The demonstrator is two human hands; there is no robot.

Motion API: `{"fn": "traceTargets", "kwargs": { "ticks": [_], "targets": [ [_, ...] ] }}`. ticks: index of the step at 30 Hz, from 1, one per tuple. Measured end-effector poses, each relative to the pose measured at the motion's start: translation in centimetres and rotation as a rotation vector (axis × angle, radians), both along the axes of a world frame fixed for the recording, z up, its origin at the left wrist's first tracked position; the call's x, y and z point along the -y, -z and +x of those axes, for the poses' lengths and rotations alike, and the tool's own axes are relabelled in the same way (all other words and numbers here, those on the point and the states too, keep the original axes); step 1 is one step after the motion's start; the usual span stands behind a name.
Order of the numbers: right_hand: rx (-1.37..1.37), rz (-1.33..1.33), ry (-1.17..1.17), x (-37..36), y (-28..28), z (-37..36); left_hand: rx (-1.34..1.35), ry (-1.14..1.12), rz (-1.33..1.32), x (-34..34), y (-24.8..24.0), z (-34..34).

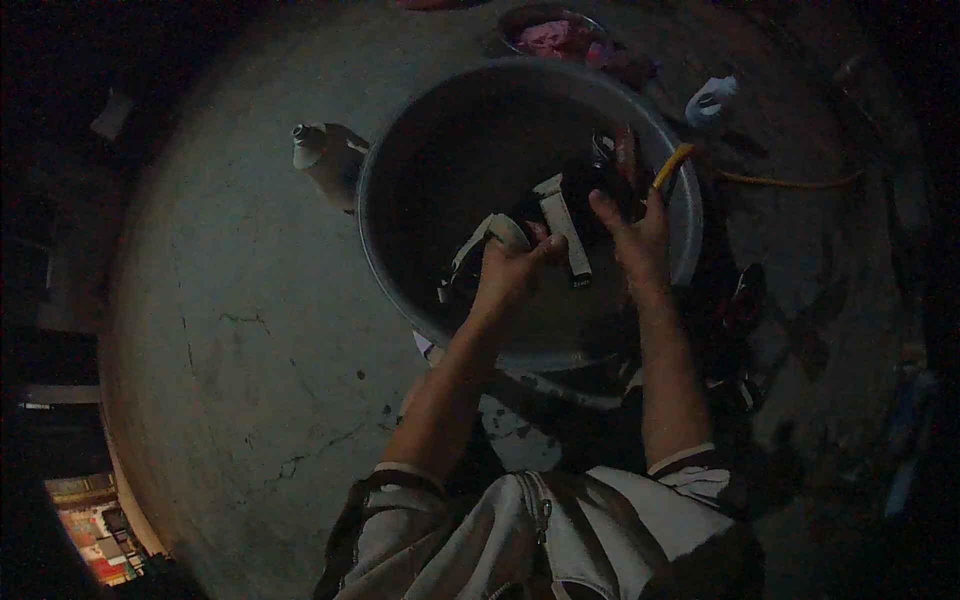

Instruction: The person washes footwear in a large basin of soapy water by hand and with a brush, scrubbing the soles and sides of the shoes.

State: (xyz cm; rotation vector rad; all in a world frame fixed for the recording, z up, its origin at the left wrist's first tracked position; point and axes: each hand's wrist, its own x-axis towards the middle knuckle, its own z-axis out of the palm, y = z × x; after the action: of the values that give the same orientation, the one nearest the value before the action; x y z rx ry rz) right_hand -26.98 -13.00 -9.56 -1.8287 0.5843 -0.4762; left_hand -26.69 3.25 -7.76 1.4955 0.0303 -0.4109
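Over a large round grey basin (530, 357), my two hands work on a dark item with pale bands (566, 228), probably cloth; its kind is not clear in this light. My left hand (505, 270) is closed on its left part, where a pale band loops over the fingers. A small reddish patch shows by the left thumb. My right hand (640, 240) is at the dark right part, thumb and forefinger around it; the other fingers are hidden. Beyond it, a reddish piece (625, 155) lies against the basin's inner right side.
A yellow hose (675, 165) hooks over the basin's right rim and trails right. A pale bottle (312, 150) is left of the basin, a white jug (710, 100) at the far right. Behind stands a bowl (515, 20) of pink cloth (555, 38). The concrete floor (270, 330) has cracks.
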Motion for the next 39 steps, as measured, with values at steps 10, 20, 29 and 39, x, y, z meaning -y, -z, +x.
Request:
{"fn": "traceTargets", "kwargs": {
  "ticks": [10, 20, 29, 39],
  "targets": [
    [0.284, 0.133, -0.233, 0.5, -2.5, -0.1, -0.604, -0.058, -0.870, -2.1, -1.7, -0.4],
    [0.129, -0.154, -0.214, -1.4, -2.7, -0.1, -0.479, -0.013, -0.615, -0.8, 0.7, -0.8],
    [0.369, -0.507, -0.405, -4.9, -3.1, -2.2, -0.211, -0.218, -0.582, -2.3, 2.5, 2.7],
    [0.175, -0.465, -0.416, -8.7, -1.0, -2.6, -0.262, -0.255, -0.727, -1.3, 2.0, 1.3]
  ]
}}
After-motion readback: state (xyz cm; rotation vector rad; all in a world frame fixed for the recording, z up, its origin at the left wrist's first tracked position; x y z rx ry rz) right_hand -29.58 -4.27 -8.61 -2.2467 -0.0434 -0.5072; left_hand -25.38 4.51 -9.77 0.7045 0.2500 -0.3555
